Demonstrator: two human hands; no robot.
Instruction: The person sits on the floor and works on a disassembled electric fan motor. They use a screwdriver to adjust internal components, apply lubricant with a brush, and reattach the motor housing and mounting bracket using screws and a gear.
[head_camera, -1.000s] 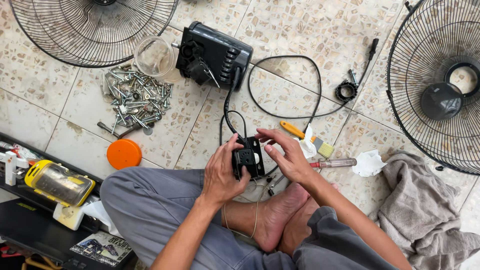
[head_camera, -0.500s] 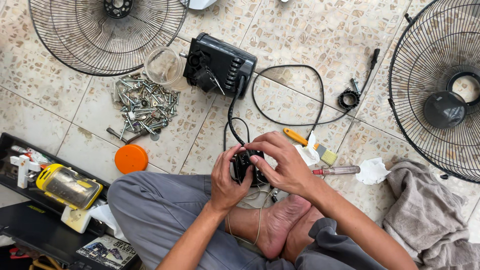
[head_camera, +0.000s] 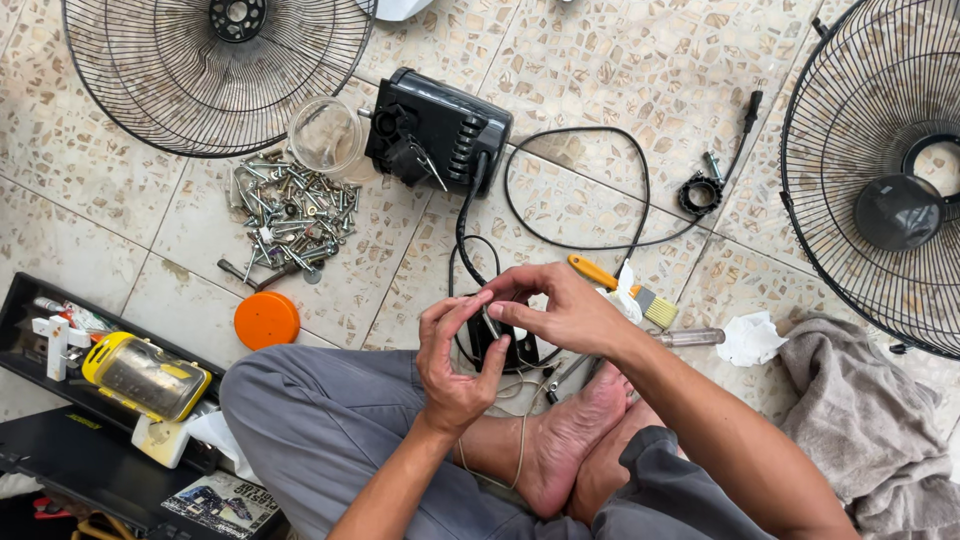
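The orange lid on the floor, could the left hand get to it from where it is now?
Probably yes. The orange lid lies on bare tile just beyond the left knee, with nothing over it, but the left hand would first have to release the small black part.

Speckled beige terrazzo tiles (head_camera: 620, 60) cover the floor, split by thin dark grout lines, all in bright, even light. A wire fan guard (head_camera: 200, 70) lies flat at top left, another fan guard (head_camera: 880, 170) at the right edge. A grey cloth (head_camera: 860, 420) is crumpled at lower right. A black tool tray (head_camera: 25, 300) sits along the left edge.
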